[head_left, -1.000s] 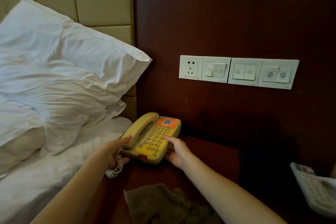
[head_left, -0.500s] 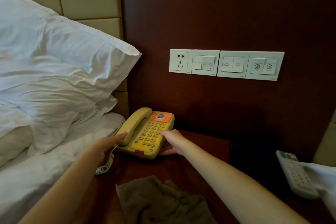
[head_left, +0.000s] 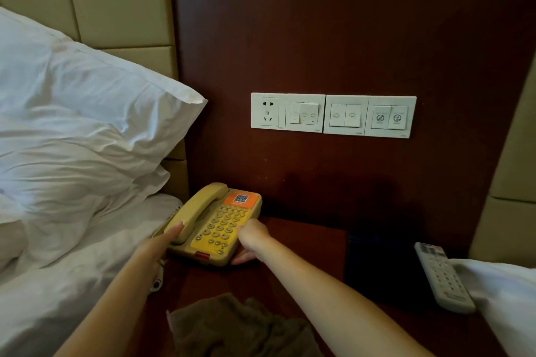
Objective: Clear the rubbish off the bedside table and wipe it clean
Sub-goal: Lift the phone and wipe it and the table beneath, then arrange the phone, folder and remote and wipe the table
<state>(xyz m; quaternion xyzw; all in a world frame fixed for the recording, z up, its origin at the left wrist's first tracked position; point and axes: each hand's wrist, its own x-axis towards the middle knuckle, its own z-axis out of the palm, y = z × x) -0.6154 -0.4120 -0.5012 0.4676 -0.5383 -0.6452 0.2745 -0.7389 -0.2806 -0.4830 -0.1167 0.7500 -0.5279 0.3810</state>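
Yellow phone [head_left: 220, 223] sits at back-left corner of bedside table [head_left: 304, 243], between 2 hands. Left hand [head_left: 158, 243] has straight fingers touching the handset. Right hand [head_left: 252, 236] has curled fingers gripping phone's right edge.

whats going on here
A person has both hands on the yellow telephone at the back left of the bedside table: the left hand touches the handset side with straight fingers, the right hand grips the right edge. A brown cloth lies bunched at the near edge; a white remote control lies to the right.
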